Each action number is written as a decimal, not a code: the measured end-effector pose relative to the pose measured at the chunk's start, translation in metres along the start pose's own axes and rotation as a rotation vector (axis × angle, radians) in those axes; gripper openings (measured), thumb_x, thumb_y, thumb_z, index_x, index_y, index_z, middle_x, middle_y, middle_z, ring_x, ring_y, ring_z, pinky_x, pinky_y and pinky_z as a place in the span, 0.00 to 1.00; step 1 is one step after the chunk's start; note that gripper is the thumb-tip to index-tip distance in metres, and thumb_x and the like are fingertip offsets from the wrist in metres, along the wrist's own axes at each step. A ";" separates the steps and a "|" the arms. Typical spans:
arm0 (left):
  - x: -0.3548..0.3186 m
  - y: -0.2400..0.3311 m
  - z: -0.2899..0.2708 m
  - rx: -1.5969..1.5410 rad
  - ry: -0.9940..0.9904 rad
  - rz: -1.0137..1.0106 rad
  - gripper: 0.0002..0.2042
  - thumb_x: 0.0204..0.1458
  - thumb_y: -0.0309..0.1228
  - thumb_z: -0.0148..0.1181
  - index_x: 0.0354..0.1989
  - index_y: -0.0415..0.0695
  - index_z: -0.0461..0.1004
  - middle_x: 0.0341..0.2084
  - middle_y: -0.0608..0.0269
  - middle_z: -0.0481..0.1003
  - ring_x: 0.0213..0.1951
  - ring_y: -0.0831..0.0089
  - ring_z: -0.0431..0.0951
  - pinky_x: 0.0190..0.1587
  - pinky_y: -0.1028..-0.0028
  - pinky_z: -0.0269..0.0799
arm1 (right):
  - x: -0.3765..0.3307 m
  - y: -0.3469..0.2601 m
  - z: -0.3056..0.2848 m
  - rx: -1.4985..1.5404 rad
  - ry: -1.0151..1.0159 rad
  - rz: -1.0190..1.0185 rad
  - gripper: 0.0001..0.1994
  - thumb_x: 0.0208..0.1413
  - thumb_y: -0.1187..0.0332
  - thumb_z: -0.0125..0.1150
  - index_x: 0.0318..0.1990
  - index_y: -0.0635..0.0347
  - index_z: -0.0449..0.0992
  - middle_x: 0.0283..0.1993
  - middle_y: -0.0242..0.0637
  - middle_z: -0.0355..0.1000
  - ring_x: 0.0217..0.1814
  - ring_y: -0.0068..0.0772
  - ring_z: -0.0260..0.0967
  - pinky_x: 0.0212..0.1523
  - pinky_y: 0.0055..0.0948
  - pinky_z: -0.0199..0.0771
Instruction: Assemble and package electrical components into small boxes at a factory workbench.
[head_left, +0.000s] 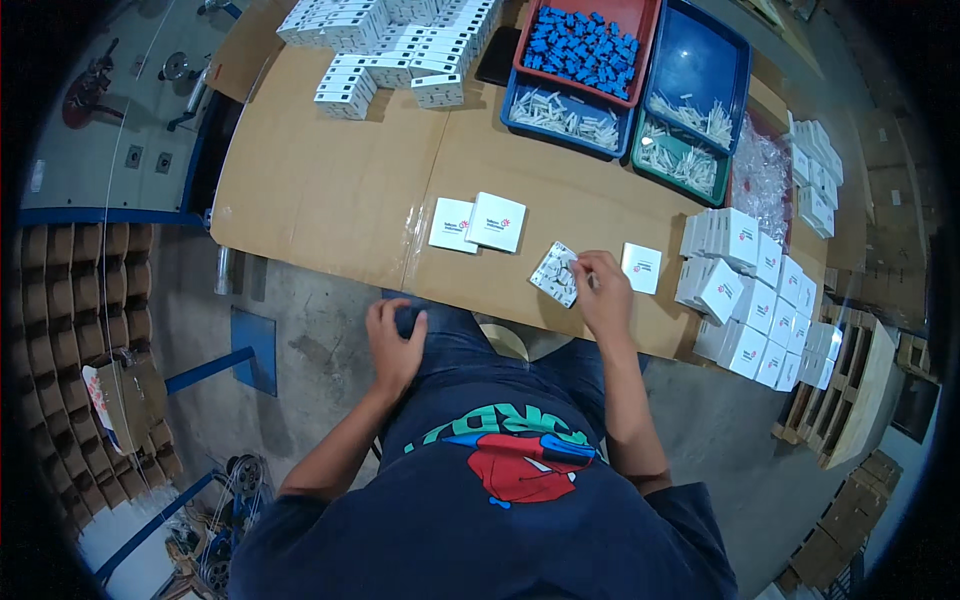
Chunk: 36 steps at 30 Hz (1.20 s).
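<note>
One empty left hand (395,343), apart, could steady the patterned white square (551,276) our right hand (604,290) touches, grip unclear.

A cardboard-topped table (320,180) bears white boxes (742,240); coloured trays (692,62); a patterned square (550,278).

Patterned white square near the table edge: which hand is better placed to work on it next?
Probably the right hand: it's over the tabletop, fingers at the patterned white square's right edge. The left hand is farther off, beyond the table edge.
</note>
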<state>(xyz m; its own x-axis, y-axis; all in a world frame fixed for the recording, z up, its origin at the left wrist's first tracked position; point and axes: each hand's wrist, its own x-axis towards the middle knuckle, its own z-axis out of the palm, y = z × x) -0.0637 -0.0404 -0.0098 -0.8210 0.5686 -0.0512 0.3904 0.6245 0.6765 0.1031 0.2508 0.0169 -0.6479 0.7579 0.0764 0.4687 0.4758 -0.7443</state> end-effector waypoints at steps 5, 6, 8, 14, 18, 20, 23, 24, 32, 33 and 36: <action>-0.020 -0.039 0.012 0.050 -0.250 -0.434 0.49 0.55 0.57 0.60 0.74 0.40 0.41 0.66 0.21 0.48 0.66 0.32 0.57 0.69 0.53 0.55 | 0.036 -0.030 0.056 0.111 -0.136 -0.252 0.18 0.51 0.63 0.69 0.49 0.57 0.77 0.60 0.46 0.67 0.61 0.51 0.67 0.57 0.40 0.71; -0.014 -0.037 0.012 0.063 -0.319 -0.482 0.51 0.56 0.59 0.57 0.75 0.40 0.36 0.68 0.19 0.44 0.69 0.31 0.53 0.70 0.53 0.53 | 0.045 -0.038 0.065 0.117 -0.140 -0.256 0.18 0.51 0.63 0.69 0.49 0.57 0.77 0.60 0.46 0.67 0.61 0.51 0.67 0.57 0.40 0.71; -0.007 -0.039 0.006 0.077 -0.377 -0.497 0.53 0.55 0.62 0.55 0.76 0.41 0.33 0.67 0.15 0.43 0.69 0.29 0.50 0.70 0.53 0.53 | 0.061 -0.049 0.075 -0.063 -0.238 -0.444 0.28 0.49 0.64 0.71 0.59 0.54 0.73 0.68 0.46 0.60 0.68 0.53 0.60 0.64 0.44 0.67; 0.042 0.000 -0.042 0.247 -0.847 -0.297 0.46 0.60 0.57 0.53 0.75 0.41 0.38 0.67 0.33 0.57 0.59 0.39 0.71 0.59 0.59 0.70 | 0.072 -0.043 0.076 0.027 -0.425 -0.438 0.34 0.48 0.66 0.70 0.65 0.51 0.67 0.67 0.48 0.61 0.69 0.55 0.60 0.67 0.42 0.63; 0.058 0.077 -0.030 -0.640 -0.562 -0.338 0.37 0.65 0.53 0.49 0.76 0.51 0.43 0.62 0.55 0.65 0.55 0.59 0.74 0.54 0.61 0.73 | 0.041 -0.076 0.036 0.257 -0.490 -0.295 0.32 0.48 0.70 0.67 0.64 0.55 0.67 0.67 0.48 0.61 0.70 0.51 0.60 0.68 0.42 0.64; 0.055 0.099 -0.019 -0.991 -0.593 -0.457 0.37 0.65 0.51 0.52 0.76 0.53 0.43 0.61 0.58 0.66 0.51 0.62 0.75 0.50 0.61 0.75 | 0.013 -0.083 0.024 0.507 -0.459 -0.233 0.29 0.49 0.72 0.66 0.60 0.60 0.68 0.67 0.47 0.61 0.70 0.48 0.62 0.66 0.40 0.67; 0.044 0.116 0.005 -1.373 -0.828 -0.579 0.38 0.64 0.46 0.55 0.76 0.57 0.41 0.58 0.56 0.67 0.48 0.66 0.75 0.49 0.62 0.75 | -0.020 -0.080 0.018 0.548 -0.407 -0.162 0.32 0.51 0.75 0.64 0.66 0.61 0.64 0.70 0.50 0.60 0.71 0.48 0.62 0.66 0.38 0.68; 0.043 0.116 0.010 -1.369 -0.844 -0.586 0.38 0.64 0.46 0.55 0.76 0.57 0.41 0.58 0.56 0.67 0.48 0.66 0.75 0.49 0.62 0.75 | -0.027 -0.078 0.016 0.502 -0.369 -0.170 0.34 0.52 0.75 0.63 0.68 0.61 0.62 0.71 0.51 0.59 0.71 0.50 0.62 0.65 0.38 0.69; 0.026 0.100 0.036 -1.226 -0.884 -0.613 0.35 0.61 0.37 0.60 0.74 0.47 0.51 0.50 0.62 0.73 0.49 0.73 0.76 0.50 0.68 0.74 | -0.064 -0.079 0.000 0.182 -0.506 -0.064 0.33 0.60 0.71 0.54 0.72 0.70 0.51 0.61 0.67 0.66 0.57 0.68 0.69 0.58 0.48 0.71; 0.022 0.099 0.036 -1.224 -0.886 -0.622 0.35 0.61 0.37 0.60 0.74 0.47 0.51 0.50 0.62 0.73 0.49 0.73 0.76 0.50 0.68 0.74 | -0.069 -0.078 -0.001 0.178 -0.546 -0.025 0.34 0.60 0.72 0.54 0.72 0.71 0.49 0.60 0.68 0.65 0.56 0.68 0.69 0.57 0.49 0.71; 0.007 0.090 0.039 -1.183 -0.912 -0.684 0.28 0.63 0.33 0.58 0.70 0.44 0.58 0.56 0.59 0.69 0.57 0.66 0.73 0.56 0.67 0.73 | -0.083 -0.074 0.001 0.182 -0.594 0.014 0.36 0.59 0.73 0.54 0.72 0.72 0.47 0.60 0.69 0.65 0.55 0.68 0.70 0.55 0.49 0.72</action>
<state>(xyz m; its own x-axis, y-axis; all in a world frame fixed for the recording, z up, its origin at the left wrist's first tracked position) -0.0180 0.0407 0.0220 -0.0270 0.7520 -0.6587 -0.7880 0.3894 0.4769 0.1219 0.1529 0.0650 -0.8903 0.3606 -0.2781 0.4041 0.3442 -0.8475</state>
